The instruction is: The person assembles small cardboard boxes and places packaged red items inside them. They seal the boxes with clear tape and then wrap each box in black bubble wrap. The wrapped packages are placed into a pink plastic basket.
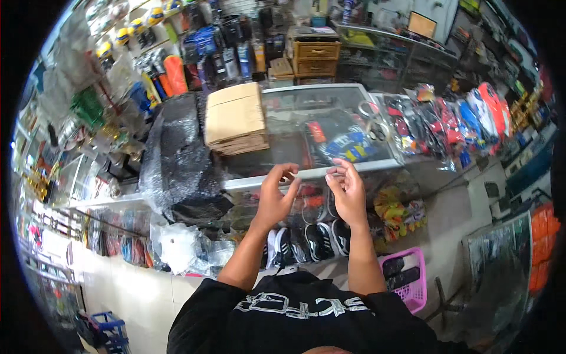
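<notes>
My left hand [275, 197] is raised at the near edge of a glass display counter [283, 100], its fingers loosely curved and apart with nothing in them. Facing it, my right hand [349, 194] is likewise open and holds nothing. A gap separates the two hands. Beyond my left hand, a stack of flat brown cardboard [236, 118] lies on the counter top. A large bundle in black wrap [180, 147] sits left of that stack. Packets in blue and yellow [351, 146] show at the counter beyond my right hand. Scissors [377, 127] lie near the counter's right end.
Several sneakers [318, 242] stand low in front of the counter. A pink plastic basket [420, 283] with dark items is on the floor at right. Wrapped goods [442, 121] cover the right-hand counter. A small wooden drawer unit [316, 58] stands behind, and a blue stool [110, 327] at lower left.
</notes>
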The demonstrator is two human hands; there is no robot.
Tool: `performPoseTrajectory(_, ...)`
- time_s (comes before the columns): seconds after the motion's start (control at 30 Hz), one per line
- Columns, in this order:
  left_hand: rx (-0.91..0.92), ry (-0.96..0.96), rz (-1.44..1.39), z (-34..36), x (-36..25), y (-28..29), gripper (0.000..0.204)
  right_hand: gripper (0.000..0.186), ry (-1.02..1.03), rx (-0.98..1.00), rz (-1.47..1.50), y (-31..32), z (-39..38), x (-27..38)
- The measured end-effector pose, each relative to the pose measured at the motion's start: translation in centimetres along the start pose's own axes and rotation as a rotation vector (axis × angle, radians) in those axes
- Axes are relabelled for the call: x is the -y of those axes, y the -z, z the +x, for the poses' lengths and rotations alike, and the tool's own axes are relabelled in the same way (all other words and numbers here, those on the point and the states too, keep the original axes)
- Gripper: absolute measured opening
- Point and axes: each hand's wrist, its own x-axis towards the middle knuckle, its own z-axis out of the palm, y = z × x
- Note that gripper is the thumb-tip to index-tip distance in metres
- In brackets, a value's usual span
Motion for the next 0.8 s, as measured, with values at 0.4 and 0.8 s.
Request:
performPoseTrajectory(0.4, -0.43, -0.057, 0.527, 6.8, 3.1, 12.2, 0.041, 0.05, 0.132, 0.194, -0.076, -12.8, 9.7, 1.2)
performPoseTrajectory(0.8, -0.482, 0.084, 0.696, 8.2, 6.1, 10.8, 0.057, 0.067, -0.003, 0.239, -0.101, -15.6, 14.7, 0.3)
